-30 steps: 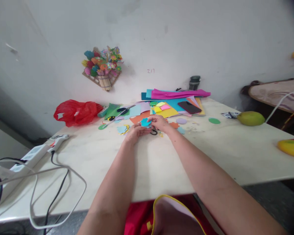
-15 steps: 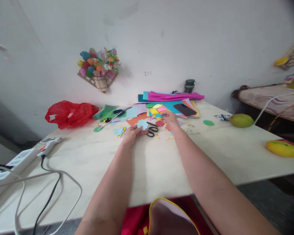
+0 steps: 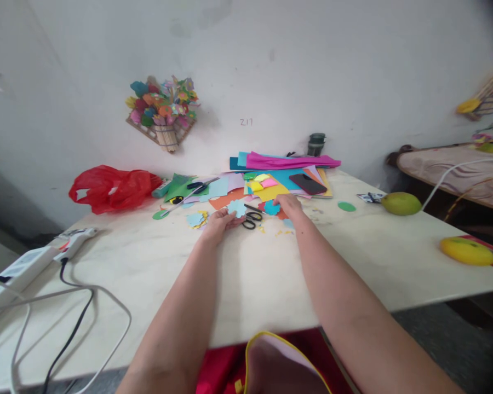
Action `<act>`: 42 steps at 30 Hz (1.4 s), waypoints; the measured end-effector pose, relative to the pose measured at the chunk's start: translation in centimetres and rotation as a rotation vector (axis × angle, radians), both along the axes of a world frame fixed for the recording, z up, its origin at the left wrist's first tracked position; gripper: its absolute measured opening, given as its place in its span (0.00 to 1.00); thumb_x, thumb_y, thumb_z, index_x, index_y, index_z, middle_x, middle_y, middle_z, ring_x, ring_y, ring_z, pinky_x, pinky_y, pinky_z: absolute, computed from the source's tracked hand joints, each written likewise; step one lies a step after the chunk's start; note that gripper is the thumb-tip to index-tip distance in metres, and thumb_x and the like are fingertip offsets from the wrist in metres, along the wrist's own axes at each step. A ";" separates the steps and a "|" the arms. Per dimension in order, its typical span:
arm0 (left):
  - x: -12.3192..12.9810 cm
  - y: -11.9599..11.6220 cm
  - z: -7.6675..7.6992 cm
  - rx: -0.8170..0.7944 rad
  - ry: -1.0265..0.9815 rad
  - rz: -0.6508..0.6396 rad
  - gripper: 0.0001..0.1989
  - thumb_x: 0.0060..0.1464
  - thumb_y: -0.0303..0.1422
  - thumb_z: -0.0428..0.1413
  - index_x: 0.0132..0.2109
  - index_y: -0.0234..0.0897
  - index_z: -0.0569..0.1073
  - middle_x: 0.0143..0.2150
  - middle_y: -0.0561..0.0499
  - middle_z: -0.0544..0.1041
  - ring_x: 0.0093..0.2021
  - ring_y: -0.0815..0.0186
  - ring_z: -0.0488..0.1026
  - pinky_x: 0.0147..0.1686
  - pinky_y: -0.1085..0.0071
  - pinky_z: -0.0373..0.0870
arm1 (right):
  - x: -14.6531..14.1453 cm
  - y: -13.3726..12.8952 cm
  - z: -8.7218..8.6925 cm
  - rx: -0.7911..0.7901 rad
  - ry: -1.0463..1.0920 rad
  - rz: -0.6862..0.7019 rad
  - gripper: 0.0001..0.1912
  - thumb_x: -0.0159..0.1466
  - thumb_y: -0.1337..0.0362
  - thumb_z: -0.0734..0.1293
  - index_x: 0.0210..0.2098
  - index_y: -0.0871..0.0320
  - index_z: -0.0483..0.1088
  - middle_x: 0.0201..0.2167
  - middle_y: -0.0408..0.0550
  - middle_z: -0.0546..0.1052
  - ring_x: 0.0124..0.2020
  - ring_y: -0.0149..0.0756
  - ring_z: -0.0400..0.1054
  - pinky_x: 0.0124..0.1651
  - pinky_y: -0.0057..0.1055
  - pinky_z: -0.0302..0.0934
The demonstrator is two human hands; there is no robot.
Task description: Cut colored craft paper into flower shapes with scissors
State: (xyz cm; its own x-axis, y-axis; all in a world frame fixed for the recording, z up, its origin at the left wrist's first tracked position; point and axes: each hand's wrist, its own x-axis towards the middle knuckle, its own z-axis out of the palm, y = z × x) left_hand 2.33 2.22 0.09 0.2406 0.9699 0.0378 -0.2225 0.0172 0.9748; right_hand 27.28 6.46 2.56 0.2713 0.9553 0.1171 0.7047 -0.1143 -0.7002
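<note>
My left hand (image 3: 221, 223) is closed on a light blue paper flower (image 3: 237, 208), pinching its lower left edge. In my right hand (image 3: 290, 206) is a darker blue paper flower (image 3: 271, 207), gripped at its right side. A red paper flower (image 3: 262, 206) shows partly behind the darker blue one. Between the hands, black-handled scissors (image 3: 252, 220) lie on the table, near a dark pen-like stick (image 3: 253, 209). To the left of my left hand rests a small pile of light blue and yellow paper flowers (image 3: 196, 220). Small yellow paper scraps (image 3: 285, 232) lie near my right wrist.
Coloured sheets (image 3: 279, 191) and a phone (image 3: 308, 184) lie at the back. A red plastic bag (image 3: 110, 189) sits at the left, with power strips (image 3: 22, 271) and cables nearer. On the right are a green mango (image 3: 401, 203) and a yellow one (image 3: 467, 251).
My right hand has come nearer with the darker blue flower, moving off the yellow and pink papers. My left hand still holds the light blue flower. The view has shifted slightly.
</note>
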 end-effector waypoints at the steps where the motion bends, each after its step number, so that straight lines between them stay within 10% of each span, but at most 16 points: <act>1: 0.0 0.0 0.0 0.005 -0.005 -0.005 0.12 0.50 0.32 0.64 0.41 0.30 0.77 0.36 0.41 0.82 0.40 0.58 0.81 0.48 0.63 0.75 | 0.0 -0.2 0.1 0.004 -0.024 -0.019 0.11 0.59 0.65 0.64 0.24 0.58 0.77 0.34 0.54 0.80 0.43 0.47 0.73 0.43 0.36 0.60; 9: -0.1 0.2 -0.1 0.069 -0.010 0.007 0.15 0.46 0.37 0.66 0.37 0.30 0.76 0.34 0.41 0.82 0.39 0.54 0.81 0.46 0.61 0.76 | -1.4 -1.9 0.9 0.052 -0.121 -0.053 0.15 0.60 0.63 0.61 0.39 0.56 0.79 0.41 0.51 0.80 0.44 0.44 0.72 0.41 0.32 0.60; 20: -0.1 0.0 0.3 0.014 -0.133 0.080 0.13 0.45 0.31 0.66 0.37 0.30 0.75 0.37 0.40 0.82 0.38 0.56 0.81 0.47 0.60 0.75 | -6.6 -3.8 1.6 -0.013 -0.588 0.444 0.17 0.58 0.57 0.67 0.45 0.53 0.78 0.46 0.53 0.80 0.49 0.49 0.71 0.49 0.37 0.59; 29: -0.3 0.3 0.3 -0.052 -0.235 0.172 0.04 0.46 0.25 0.61 0.32 0.30 0.73 0.30 0.41 0.81 0.35 0.56 0.81 0.43 0.63 0.76 | -9.1 -5.2 2.0 -0.005 -0.792 0.507 0.22 0.60 0.60 0.66 0.53 0.59 0.73 0.48 0.61 0.78 0.52 0.51 0.70 0.53 0.39 0.59; 42: 0.0 -0.2 1.3 -0.106 -0.245 0.196 0.02 0.47 0.26 0.56 0.28 0.32 0.72 0.30 0.41 0.81 0.36 0.55 0.81 0.48 0.56 0.75 | -7.5 -3.9 1.9 0.036 -0.522 0.313 0.15 0.60 0.59 0.66 0.45 0.51 0.77 0.44 0.51 0.80 0.47 0.46 0.73 0.43 0.33 0.63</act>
